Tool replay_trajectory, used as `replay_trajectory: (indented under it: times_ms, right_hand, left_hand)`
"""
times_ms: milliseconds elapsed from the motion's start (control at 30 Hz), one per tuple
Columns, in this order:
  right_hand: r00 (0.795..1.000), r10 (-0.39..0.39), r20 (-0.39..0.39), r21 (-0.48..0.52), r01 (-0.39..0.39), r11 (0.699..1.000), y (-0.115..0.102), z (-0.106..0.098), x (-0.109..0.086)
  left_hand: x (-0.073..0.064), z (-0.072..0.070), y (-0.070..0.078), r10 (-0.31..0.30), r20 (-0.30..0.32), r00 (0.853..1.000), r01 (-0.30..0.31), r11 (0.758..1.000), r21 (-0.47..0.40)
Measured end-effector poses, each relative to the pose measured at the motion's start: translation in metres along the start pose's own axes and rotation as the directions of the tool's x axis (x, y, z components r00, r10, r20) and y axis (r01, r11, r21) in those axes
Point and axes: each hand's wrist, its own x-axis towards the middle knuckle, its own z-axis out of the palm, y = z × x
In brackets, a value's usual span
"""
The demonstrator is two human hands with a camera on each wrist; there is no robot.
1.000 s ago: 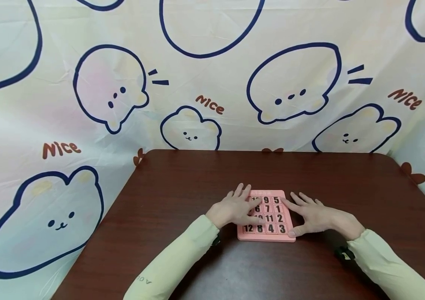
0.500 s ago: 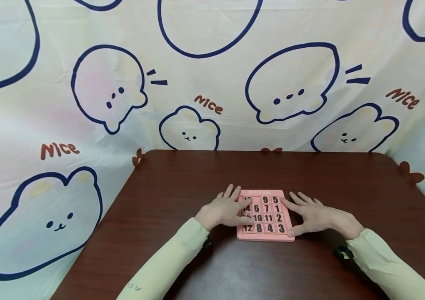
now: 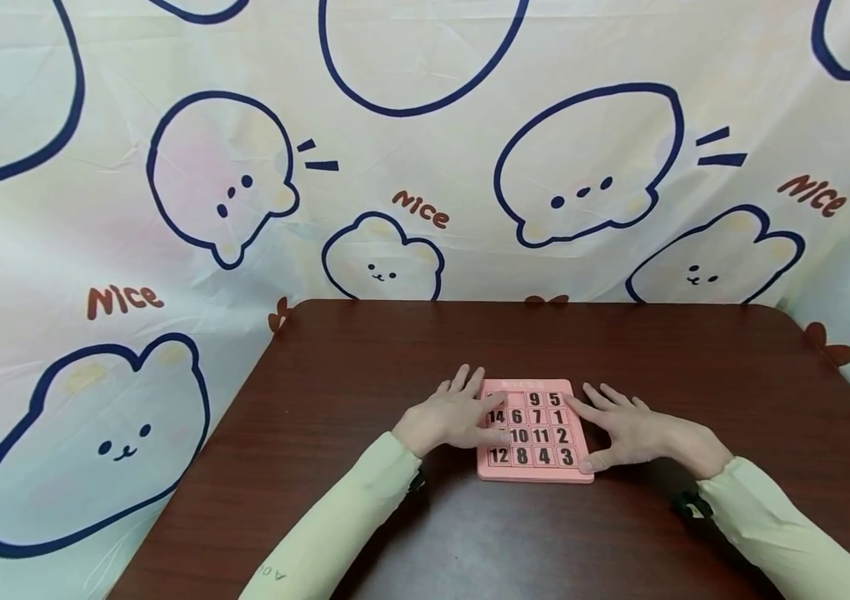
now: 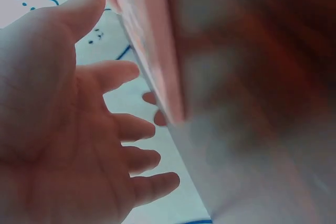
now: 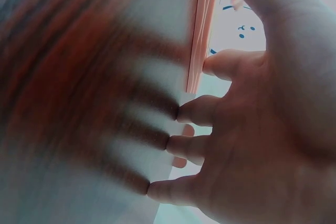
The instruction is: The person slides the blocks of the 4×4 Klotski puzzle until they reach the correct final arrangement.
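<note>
A pink sliding number puzzle point(image 3: 537, 475) lies flat on the dark table, its black-numbered tiles facing up. Its top row has a gap in the second column, left of the 9. My left hand point(image 3: 449, 418) is spread over the board's left side, covering part of the first column. Its index fingertip is at the top row beside the gap, its thumb across the third row. At the right edge my right hand point(image 3: 637, 433) rests with fingers spread, thumb at the lower right corner and index fingertip by the 5. In the right wrist view its other fingertips meet the table.
The brown table point(image 3: 365, 350) reaches back to a pale cloth backdrop point(image 3: 470, 167) printed with cartoon bears. Both forearms, in light green sleeves point(image 3: 342, 517), come in from the near side with dark wrist straps.
My left hand has shifted left across the board. The top-row tile under its index finger has slid from the second column to the first, leaving the gap. The right hand stays put.
</note>
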Motion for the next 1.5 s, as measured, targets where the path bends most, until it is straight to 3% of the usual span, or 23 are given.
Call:
replay_trajectory:
  times_ms: [233, 500, 767, 1033, 1500]
  right_hand:
    - [0.999, -0.033, -0.005, 0.011, 0.033, 0.999, -0.001, -0.001, 0.000]
    - [0.995, -0.096, -0.037, 0.021, 0.097, 0.995, 0.000, 0.000, -0.001]
    - [0.999, -0.042, 0.014, 0.010, 0.042, 0.999, -0.001, -0.002, -0.002]
    - [0.996, -0.086, -0.038, 0.026, 0.087, 0.996, 0.008, 0.005, 0.001]
    - [1.000, -0.023, 0.003, 0.019, 0.023, 1.000, -0.003, -0.004, -0.005]
  left_hand:
    - [0.019, -0.008, 0.026, 0.048, 0.010, 0.999, -0.048, 0.998, 0.027]
    - [0.029, -0.007, 0.038, 0.053, 0.019, 0.998, -0.054, 0.997, 0.055]
    - [0.034, -0.002, 0.040, 0.031, 0.044, 0.999, -0.033, 0.998, 0.049]
    - [0.034, 0.001, 0.039, 0.014, 0.050, 0.999, -0.017, 0.999, 0.046]
    - [0.022, 0.002, 0.022, 0.007, 0.033, 0.999, -0.008, 0.999, 0.037]
